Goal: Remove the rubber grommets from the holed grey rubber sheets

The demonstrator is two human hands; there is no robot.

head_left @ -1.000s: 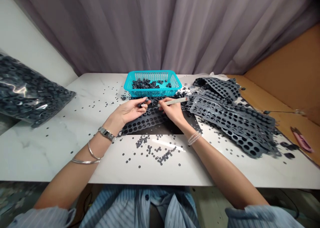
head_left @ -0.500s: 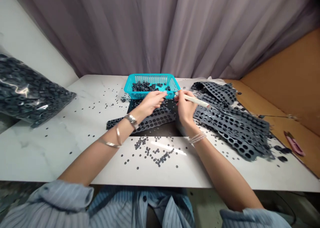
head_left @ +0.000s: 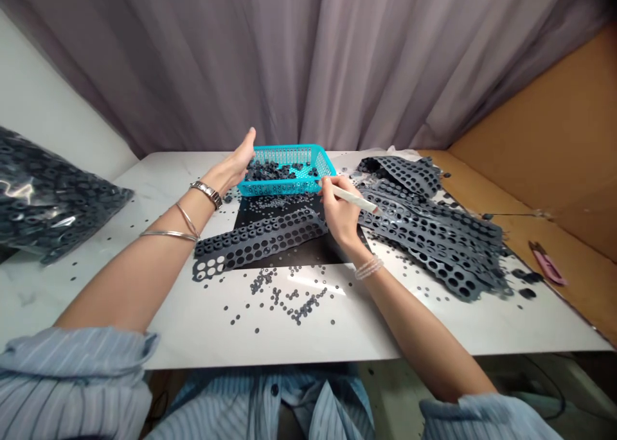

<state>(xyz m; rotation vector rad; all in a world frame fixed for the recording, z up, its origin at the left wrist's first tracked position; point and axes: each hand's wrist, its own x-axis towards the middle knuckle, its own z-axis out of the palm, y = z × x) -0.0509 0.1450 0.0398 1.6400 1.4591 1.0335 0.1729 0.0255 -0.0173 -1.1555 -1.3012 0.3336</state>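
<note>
My left hand [head_left: 237, 164] is at the left end of a turquoise plastic basket [head_left: 289, 187], thumb stretched upward and palm against or right beside the wall; some fingers are hidden. Black rubber-like rings [head_left: 270, 169] lie in the basket. In my right hand [head_left: 341, 215] is a slim white pen-like stick [head_left: 355, 200], its tip near the basket's front right corner. Below the basket, a dark perforated strip [head_left: 263, 239] rests partly on a black mat [head_left: 299, 255]. Rings fill its upper rows, while some lower-left holes show white table through them.
Several perforated dark sheets [head_left: 424, 234] are heaped at the right. Small black discs [head_left: 306, 306] are scattered over the white table [head_left: 193, 337]. A clear bag of black rings [head_left: 53, 196] stands at the left. Pink-handled snips [head_left: 548, 265] lie far right, before an orange-brown panel [head_left: 540, 132].
My left hand has moved left, from in front of the basket to its left end, and its fingers have opened out. The right hand still holds the stick. The whole view has shifted slightly.
</note>
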